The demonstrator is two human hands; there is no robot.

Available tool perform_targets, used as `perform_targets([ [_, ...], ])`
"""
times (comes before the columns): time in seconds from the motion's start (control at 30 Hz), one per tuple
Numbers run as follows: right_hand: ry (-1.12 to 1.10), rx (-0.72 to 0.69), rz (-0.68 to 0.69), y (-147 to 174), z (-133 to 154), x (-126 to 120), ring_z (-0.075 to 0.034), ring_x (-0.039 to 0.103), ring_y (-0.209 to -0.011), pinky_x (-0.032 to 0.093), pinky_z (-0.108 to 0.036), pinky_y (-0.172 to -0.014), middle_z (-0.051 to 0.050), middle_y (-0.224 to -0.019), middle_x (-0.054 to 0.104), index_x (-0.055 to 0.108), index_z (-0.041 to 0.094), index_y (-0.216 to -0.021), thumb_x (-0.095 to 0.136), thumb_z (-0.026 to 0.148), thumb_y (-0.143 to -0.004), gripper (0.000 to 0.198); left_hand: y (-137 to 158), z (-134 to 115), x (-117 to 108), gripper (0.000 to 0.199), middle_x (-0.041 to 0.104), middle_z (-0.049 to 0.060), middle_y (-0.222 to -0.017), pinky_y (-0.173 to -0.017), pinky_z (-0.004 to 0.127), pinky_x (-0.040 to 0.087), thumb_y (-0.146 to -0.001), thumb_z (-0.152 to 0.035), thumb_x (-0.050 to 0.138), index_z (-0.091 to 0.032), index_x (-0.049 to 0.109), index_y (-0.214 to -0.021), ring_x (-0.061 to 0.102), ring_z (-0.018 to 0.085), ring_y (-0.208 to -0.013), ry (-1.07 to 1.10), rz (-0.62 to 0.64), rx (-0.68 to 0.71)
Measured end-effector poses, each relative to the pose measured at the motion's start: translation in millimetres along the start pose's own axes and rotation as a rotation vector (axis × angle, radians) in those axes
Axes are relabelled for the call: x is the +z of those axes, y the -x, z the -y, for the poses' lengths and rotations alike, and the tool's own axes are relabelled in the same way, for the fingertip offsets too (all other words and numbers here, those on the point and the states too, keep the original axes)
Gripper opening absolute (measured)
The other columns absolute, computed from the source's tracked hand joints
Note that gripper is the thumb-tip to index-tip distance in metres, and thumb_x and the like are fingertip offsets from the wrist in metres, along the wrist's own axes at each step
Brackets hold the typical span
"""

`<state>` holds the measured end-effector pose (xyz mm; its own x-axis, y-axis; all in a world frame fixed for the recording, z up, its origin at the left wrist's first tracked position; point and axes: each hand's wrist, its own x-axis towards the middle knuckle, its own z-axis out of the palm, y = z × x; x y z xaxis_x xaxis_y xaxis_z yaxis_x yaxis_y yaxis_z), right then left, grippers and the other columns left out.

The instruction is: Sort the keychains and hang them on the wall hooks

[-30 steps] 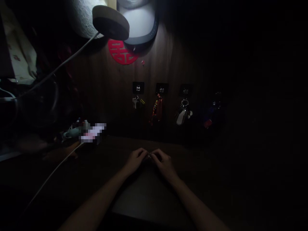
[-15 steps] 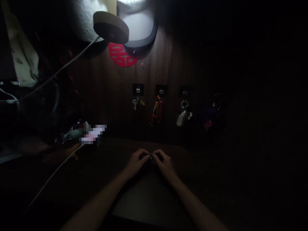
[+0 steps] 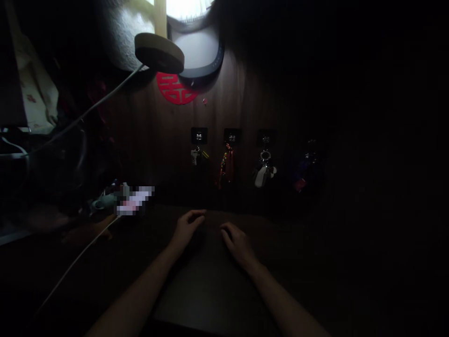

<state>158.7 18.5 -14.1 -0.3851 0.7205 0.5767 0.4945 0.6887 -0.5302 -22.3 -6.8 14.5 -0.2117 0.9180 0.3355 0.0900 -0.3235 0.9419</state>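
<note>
Low in the middle of the frame, the left hand [image 3: 185,230] and the right hand [image 3: 235,241] rest apart on the dark table [image 3: 210,285], a clear gap between them. The fingers of both curl loosely, and it is too dim to tell whether either holds anything. Above them, four sets of keys [image 3: 264,172] hang in a row from hooks on the wooden wall (the rightmost barely shows). A red paper ornament [image 3: 175,90] sits near the top, beside a round lamp base [image 3: 159,51] whose white cable [image 3: 75,262] trails to the lower left.
</note>
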Motion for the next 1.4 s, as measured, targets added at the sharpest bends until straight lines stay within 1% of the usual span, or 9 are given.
perform_targets([
  [0.17, 0.029, 0.010, 0.020, 0, -2, 1, -0.017, 0.059, -0.087, 0.045, -0.030, -0.077, -0.004, -0.092, 0.063, 0.056, 0.022, -0.093, 0.039, 0.021, -0.085, 0.019, -20, -19, -5, 0.025, 0.068, 0.005, -0.094, -0.081, 0.033, 0.047, -0.070, -0.033, 0.061, -0.018, 0.064, -0.090, 0.062, 0.019, -0.089, -0.093, -0.072, 0.057],
  [0.3, 0.037, 0.009, 0.024, 1, -4, 1, -0.017, 0.059, -0.088, 0.045, -0.030, -0.077, -0.003, -0.093, 0.063, 0.055, 0.022, -0.095, 0.039, 0.022, -0.086, 0.019, -47, -49, -3, 0.023, 0.068, 0.005, -0.092, -0.078, 0.031, 0.049, -0.070, -0.032, 0.061, -0.017, 0.061, -0.088, 0.063, 0.017, -0.087, -0.085, -0.156, 0.213],
  [0.4, 0.046, 0.012, 0.027, 1, -4, 1, -0.017, 0.060, -0.087, 0.045, -0.029, -0.077, -0.004, -0.093, 0.063, 0.055, 0.022, -0.094, 0.039, 0.022, -0.086, 0.018, -68, -72, -1, 0.034, 0.068, 0.005, -0.092, -0.080, 0.031, 0.049, -0.070, -0.027, 0.062, -0.017, 0.054, -0.102, 0.062, 0.017, -0.091, -0.043, -0.205, 0.331],
  [0.47, 0.058, 0.016, 0.029, 1, -3, 0, -0.017, 0.060, -0.087, 0.045, -0.029, -0.077, -0.003, -0.093, 0.063, 0.055, 0.022, -0.094, 0.039, 0.022, -0.086, 0.018, -80, -85, -1, 0.036, 0.068, 0.006, -0.094, -0.081, 0.030, 0.049, -0.073, -0.027, 0.060, -0.017, 0.054, -0.107, 0.062, 0.016, -0.092, -0.112, -0.194, 0.396],
  [0.53, 0.067, 0.020, 0.033, 1, -1, -1, -0.017, 0.060, -0.086, 0.045, -0.029, -0.077, -0.003, -0.092, 0.063, 0.055, 0.022, -0.093, 0.039, 0.022, -0.086, 0.018, -90, -97, 0, 0.031, 0.068, 0.006, -0.095, -0.081, 0.030, 0.049, -0.075, -0.027, 0.059, -0.017, 0.058, -0.104, 0.063, 0.017, -0.091, -0.239, -0.208, 0.452],
  [0.73, 0.051, 0.016, 0.045, 0, 1, -3, -0.017, 0.060, -0.086, 0.045, -0.029, -0.076, -0.004, -0.091, 0.063, 0.055, 0.021, -0.093, 0.039, 0.020, -0.086, 0.018, -112, -122, 0, 0.023, 0.069, 0.006, -0.097, -0.080, 0.027, 0.047, -0.078, -0.027, 0.056, -0.016, 0.063, -0.097, 0.063, 0.017, -0.091, -0.456, -0.324, 0.566],
  [0.9, 0.047, 0.016, 0.029, 1, 1, -3, -0.017, 0.060, -0.085, 0.045, -0.029, -0.075, -0.004, -0.092, 0.064, 0.057, 0.023, -0.093, 0.040, 0.019, -0.085, 0.019, -126, -134, -1, 0.025, 0.069, 0.005, -0.097, -0.079, 0.027, 0.045, -0.079, -0.030, 0.056, -0.019, 0.063, -0.100, 0.062, 0.017, -0.089, -0.637, -0.443, 0.557],
  [1.03, 0.053, 0.020, 0.026, 1, 0, -1, -0.017, 0.060, -0.085, 0.045, -0.029, -0.076, -0.004, -0.092, 0.064, 0.057, 0.022, -0.093, 0.040, 0.019, -0.084, 0.019, -137, -136, 1, 0.024, 0.070, 0.006, -0.095, -0.079, 0.031, 0.044, -0.078, -0.035, 0.057, -0.023, 0.066, -0.097, 0.061, 0.020, -0.089, -0.812, -0.527, 0.492],
  [1.4, 0.073, 0.026, 0.065, 2, 0, -3, -0.017, 0.060, -0.085, 0.045, -0.028, -0.074, -0.004, -0.091, 0.064, 0.057, 0.023, -0.093, 0.040, 0.019, -0.085, 0.019, -145, -136, 14, 0.028, 0.070, 0.008, -0.092, -0.075, 0.036, 0.042, -0.075, -0.045, 0.056, -0.024, 0.068, -0.089, 0.061, 0.026, -0.088, -0.928, -0.577, 0.295],
])
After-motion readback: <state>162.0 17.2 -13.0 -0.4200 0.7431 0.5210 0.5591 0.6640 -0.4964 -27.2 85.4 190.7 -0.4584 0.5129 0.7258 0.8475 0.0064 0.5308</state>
